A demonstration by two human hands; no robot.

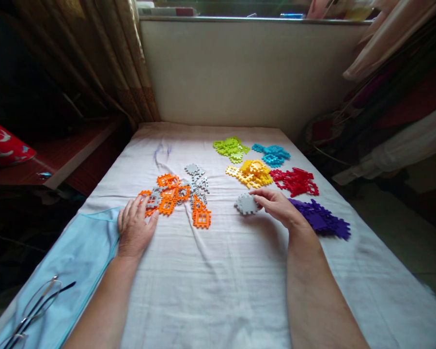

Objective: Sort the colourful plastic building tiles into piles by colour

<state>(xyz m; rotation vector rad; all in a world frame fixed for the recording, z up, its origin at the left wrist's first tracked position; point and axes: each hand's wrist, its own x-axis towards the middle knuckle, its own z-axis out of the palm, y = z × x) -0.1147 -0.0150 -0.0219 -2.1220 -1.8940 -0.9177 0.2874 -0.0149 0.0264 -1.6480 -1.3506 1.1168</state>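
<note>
My right hand (276,207) pinches the edge of a grey notched plastic building piece (246,204), held at the middle of the bed. Palm down at the left, my left hand (135,225) lies with fingers stretched out, its fingertips at the edge of a mixed heap of orange window-shaped pieces (169,194) and grey ones. Further grey pieces (198,182) lie loose just right of that heap. An orange piece (202,218) sits at the near side. Purple pieces (318,218) are piled beside my right wrist, which partly covers them.
Sorted piles of yellow (252,173), red (296,181), lime green (231,148) and blue pieces (273,154) lie on the far right of the white sheet (218,291). Glasses (36,310) rest on a light blue cloth (90,247) at the left. A low wall (247,72) stands behind.
</note>
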